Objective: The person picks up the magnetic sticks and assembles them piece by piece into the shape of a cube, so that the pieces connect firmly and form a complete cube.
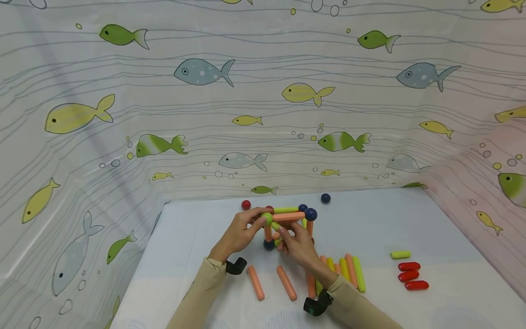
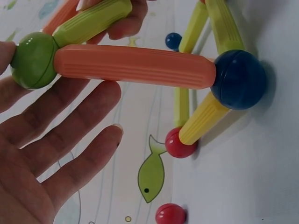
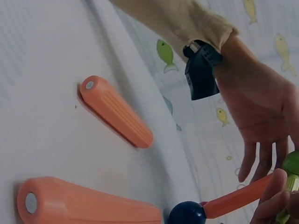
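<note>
A frame of magnetic sticks and balls stands on the table. At its near left top corner my left hand (image 1: 241, 232) pinches a green ball (image 2: 33, 60) between thumb and fingers, the other fingers spread below. My right hand (image 1: 303, 249) grips a lime stick (image 2: 93, 21) whose end meets that ball. From the green ball an orange stick (image 2: 135, 66) runs down to a dark blue ball (image 2: 239, 79) at the base. Another orange stick (image 1: 289, 216) spans the top to a second blue ball (image 1: 311, 214). The right palm is hidden in the left wrist view.
Two loose orange sticks (image 1: 255, 283) lie in front of the frame. Beside the right forearm is a row of orange, yellow and lime sticks (image 1: 359, 274). A short lime stick (image 1: 400, 254) and several red pieces (image 1: 408, 276) lie right. Behind are a red ball (image 1: 246, 205) and blue ball (image 1: 326, 198).
</note>
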`<action>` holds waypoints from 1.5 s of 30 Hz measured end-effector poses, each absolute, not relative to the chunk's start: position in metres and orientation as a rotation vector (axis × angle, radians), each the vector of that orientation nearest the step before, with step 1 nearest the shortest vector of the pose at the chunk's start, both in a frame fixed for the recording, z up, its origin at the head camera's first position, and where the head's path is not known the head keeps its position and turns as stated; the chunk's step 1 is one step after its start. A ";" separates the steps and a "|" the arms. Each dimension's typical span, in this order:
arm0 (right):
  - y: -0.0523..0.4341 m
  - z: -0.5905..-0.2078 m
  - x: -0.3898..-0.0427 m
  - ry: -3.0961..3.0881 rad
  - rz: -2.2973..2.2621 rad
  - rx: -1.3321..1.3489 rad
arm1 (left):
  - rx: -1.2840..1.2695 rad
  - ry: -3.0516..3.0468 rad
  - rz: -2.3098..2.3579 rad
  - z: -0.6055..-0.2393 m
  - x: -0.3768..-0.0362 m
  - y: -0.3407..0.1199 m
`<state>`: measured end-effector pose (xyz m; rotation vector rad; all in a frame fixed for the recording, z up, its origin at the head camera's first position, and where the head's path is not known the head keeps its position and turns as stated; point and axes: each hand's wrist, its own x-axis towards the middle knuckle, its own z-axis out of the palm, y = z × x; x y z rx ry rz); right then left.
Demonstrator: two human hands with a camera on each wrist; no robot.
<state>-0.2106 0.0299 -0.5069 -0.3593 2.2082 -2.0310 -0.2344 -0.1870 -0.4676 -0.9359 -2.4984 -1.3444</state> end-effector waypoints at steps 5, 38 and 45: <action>0.026 -0.508 -0.209 2.193 -2.068 -0.328 | -0.914 -2.512 -1.336 -0.470 -0.235 -0.187; 0.051 -0.512 -0.170 2.769 -0.731 -0.574 | -0.824 -2.366 -1.474 -0.484 -0.236 -0.168; 0.053 -0.510 -0.175 2.735 -0.840 -0.640 | -0.801 -2.351 -1.529 -0.487 -0.236 -0.170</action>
